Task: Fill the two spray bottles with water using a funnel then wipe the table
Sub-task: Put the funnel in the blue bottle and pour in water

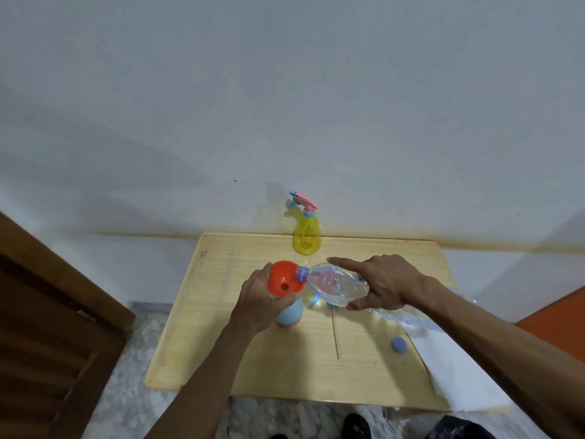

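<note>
An orange funnel [284, 282] sits in the neck of a light blue spray bottle [290, 313] standing mid-table. My left hand [258, 301] grips the funnel and bottle neck. My right hand [378, 282] holds a clear crumpled water bottle [335, 285] tipped on its side, its mouth over the funnel's rim. A yellow spray bottle [306, 237] with a pink and blue trigger head stands at the far edge by the wall. A blue trigger head [316, 301] lies partly hidden behind the water bottle.
The wooden table [269, 369] stands against a white wall. A blue bottle cap [399, 344] lies front right. A white cloth [459, 372] drapes the right edge, beside a second clear plastic bottle [402, 316]. A dark wooden door [47, 327] is left.
</note>
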The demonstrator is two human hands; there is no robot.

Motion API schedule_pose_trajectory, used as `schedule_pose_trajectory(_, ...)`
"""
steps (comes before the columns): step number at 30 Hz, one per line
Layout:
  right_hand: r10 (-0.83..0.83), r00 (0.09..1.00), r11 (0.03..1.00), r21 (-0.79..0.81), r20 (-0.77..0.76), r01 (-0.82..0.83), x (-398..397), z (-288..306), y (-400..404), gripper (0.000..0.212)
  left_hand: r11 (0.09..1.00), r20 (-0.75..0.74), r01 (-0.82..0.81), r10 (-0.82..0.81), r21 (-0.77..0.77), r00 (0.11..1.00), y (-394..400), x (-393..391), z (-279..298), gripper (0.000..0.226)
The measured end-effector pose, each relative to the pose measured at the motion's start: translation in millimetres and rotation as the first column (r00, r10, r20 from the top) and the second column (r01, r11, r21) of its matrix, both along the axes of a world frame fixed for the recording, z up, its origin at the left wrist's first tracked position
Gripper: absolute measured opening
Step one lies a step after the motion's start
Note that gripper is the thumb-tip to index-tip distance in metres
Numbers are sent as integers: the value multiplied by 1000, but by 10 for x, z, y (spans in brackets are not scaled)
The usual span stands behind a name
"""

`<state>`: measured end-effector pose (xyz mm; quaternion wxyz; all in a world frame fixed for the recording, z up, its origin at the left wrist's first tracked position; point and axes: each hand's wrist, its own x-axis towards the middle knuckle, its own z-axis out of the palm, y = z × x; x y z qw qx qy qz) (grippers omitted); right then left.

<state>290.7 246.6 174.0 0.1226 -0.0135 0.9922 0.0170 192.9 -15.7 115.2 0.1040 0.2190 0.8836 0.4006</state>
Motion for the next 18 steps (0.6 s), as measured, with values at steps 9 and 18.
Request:
schedule_pose_trajectory(9,22,1000,999,34,23,-23,-15,75,-9,95,1000,-28,3,-2,18,1000,-3,4,-12,73)
schedule_pose_trajectory(18,24,999,999,38,27,-25,-3,112,-28,95,997,-13,-11,11,71,1000,-16,17,-21,71)
